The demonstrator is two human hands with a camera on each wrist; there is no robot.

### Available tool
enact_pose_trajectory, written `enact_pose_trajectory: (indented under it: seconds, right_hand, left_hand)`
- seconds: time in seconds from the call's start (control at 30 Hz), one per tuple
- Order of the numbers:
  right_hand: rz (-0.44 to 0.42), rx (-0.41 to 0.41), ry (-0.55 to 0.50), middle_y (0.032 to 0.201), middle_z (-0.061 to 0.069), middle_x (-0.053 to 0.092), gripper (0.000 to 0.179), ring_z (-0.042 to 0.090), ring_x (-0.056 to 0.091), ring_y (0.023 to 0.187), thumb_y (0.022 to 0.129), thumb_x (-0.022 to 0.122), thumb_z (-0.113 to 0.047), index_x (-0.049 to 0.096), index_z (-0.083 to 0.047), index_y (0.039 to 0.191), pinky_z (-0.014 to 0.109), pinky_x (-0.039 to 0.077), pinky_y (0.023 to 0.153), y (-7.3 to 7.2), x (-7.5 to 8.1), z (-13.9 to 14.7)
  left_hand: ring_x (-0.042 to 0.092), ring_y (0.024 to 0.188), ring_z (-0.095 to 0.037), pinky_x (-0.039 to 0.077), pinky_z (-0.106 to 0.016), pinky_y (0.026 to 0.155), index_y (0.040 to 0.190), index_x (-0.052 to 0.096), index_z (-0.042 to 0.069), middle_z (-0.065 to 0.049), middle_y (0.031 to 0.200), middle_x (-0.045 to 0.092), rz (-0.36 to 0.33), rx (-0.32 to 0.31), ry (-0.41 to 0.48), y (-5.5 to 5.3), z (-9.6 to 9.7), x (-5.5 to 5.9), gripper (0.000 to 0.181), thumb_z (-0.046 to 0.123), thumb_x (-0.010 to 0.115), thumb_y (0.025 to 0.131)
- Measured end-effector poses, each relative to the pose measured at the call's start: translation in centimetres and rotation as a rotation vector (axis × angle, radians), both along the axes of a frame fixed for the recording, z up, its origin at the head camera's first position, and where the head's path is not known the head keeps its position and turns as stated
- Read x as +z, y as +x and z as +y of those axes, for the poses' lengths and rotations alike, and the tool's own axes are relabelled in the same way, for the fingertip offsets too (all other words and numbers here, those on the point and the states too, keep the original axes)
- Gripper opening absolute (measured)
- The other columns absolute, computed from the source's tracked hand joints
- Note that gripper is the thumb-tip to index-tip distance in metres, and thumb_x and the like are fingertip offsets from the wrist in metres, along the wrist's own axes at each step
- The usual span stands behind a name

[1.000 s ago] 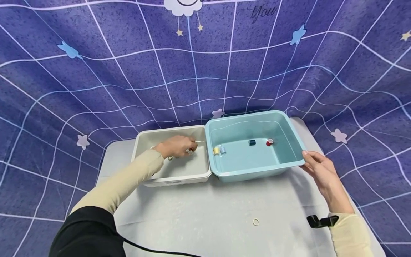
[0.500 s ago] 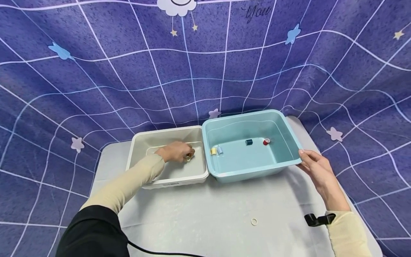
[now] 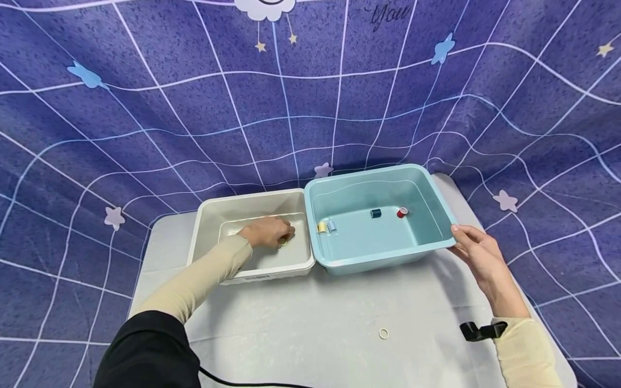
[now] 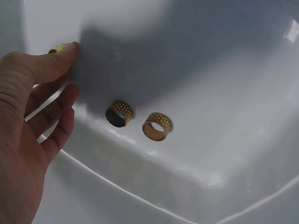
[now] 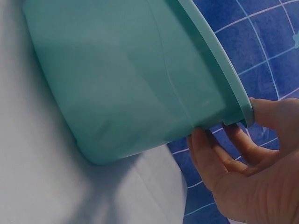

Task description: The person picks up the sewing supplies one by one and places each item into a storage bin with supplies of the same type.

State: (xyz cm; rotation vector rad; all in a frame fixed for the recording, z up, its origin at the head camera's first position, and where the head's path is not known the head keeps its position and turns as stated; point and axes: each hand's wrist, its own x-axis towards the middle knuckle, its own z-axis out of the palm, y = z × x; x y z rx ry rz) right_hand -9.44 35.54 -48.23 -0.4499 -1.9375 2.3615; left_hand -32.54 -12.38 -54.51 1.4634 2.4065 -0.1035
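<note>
My left hand (image 3: 268,232) reaches down into the grey-white bin (image 3: 257,274). In the left wrist view, its thumb and forefinger pinch a gold-coloured ring (image 4: 57,48), mostly covered by the thumb. Two short bronze rings with dotted outer walls, one darker inside (image 4: 119,113) and one more coppery ring (image 4: 157,126), lie on the bin floor beside the fingers. My right hand (image 3: 480,258) holds the near right corner of the light-blue tub (image 3: 378,258). The right wrist view shows its thumb on the rim and the fingers bent underneath, against the outer wall.
Inside the tub lie thread spools: yellow (image 3: 322,227), pale blue (image 3: 332,226), dark teal (image 3: 375,213) and red (image 3: 401,212). A thin cream ring (image 3: 384,333) lies on the white table (image 3: 310,323). A purple patterned curtain (image 3: 310,97) hangs close behind both containers.
My left hand has shifted slightly within the grey-white bin, and a gold-coloured ring now shows at its fingertips. The right hand keeps its hold on the tub's corner. The head view has shifted slightly.
</note>
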Motion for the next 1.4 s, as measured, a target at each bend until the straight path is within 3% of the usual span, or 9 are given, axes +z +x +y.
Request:
enact_pose_trajectory:
  seconds: [0.57, 0.9, 1.07, 1.27, 1.4]
  right_hand:
    - [0.001, 0.01, 0.008, 0.103, -0.01, 0.067, 0.009, 0.001, 0.072, 0.089, 0.104, 0.065, -0.019, 0.072, -0.014, 0.102, 0.014, 0.06, 0.086, 0.1, -0.1, -0.1]
    - [0.014, 0.011, -0.003, 0.102, -0.01, 0.069, 0.009, 0.002, 0.073, 0.088, 0.104, 0.065, -0.018, 0.072, -0.013, 0.101, 0.015, 0.061, 0.086, 0.2, -0.1, 0.0]
    - [0.016, 0.012, -0.004, 0.102, -0.009, 0.068, 0.01, 0.002, 0.073, 0.088, 0.104, 0.066, -0.019, 0.072, -0.012, 0.102, 0.015, 0.061, 0.086, 0.3, -0.2, -0.1]
    - [0.014, 0.01, -0.01, 0.103, -0.009, 0.068, 0.01, 0.002, 0.073, 0.089, 0.104, 0.066, -0.02, 0.072, -0.012, 0.103, 0.015, 0.061, 0.086, 0.3, -0.3, -0.1]
    - [0.008, 0.007, -0.015, 0.103, -0.01, 0.068, 0.008, 0.001, 0.072, 0.088, 0.104, 0.065, -0.019, 0.072, -0.014, 0.102, 0.015, 0.061, 0.086, 0.2, -0.3, 0.0]
  left_hand:
    - [0.05, 0.074, -0.01, 0.045, -0.026, 0.064, 0.087, 0.065, 0.012, 0.004, 0.081, 0.054, -0.016, 0.04, 0.021, 0.1, -0.5, -0.2, 0.023, -0.003, 0.075, 0.074]
    - [0.051, 0.069, -0.011, 0.046, -0.027, 0.061, 0.088, 0.068, 0.012, 0.002, 0.079, 0.06, -0.005, 0.062, 0.077, 0.2, -0.7, 0.7, 0.019, -0.002, 0.074, 0.076]
    - [0.055, 0.07, -0.014, 0.05, -0.032, 0.064, 0.089, 0.069, 0.011, 0.002, 0.08, 0.063, 0.013, 0.116, 0.119, 0.2, -1.0, 1.8, 0.014, 0.004, 0.077, 0.081]
    - [0.064, 0.083, -0.015, 0.057, -0.034, 0.078, 0.097, 0.072, 0.009, -0.004, 0.094, 0.071, -0.057, 0.231, 0.212, -0.2, -2.2, 3.3, 0.015, 0.006, 0.079, 0.084]
    - [0.067, 0.083, -0.016, 0.058, -0.034, 0.08, 0.097, 0.073, 0.011, -0.007, 0.096, 0.073, -0.106, 0.313, 0.318, -0.4, -3.2, 4.3, 0.017, 0.001, 0.074, 0.083]
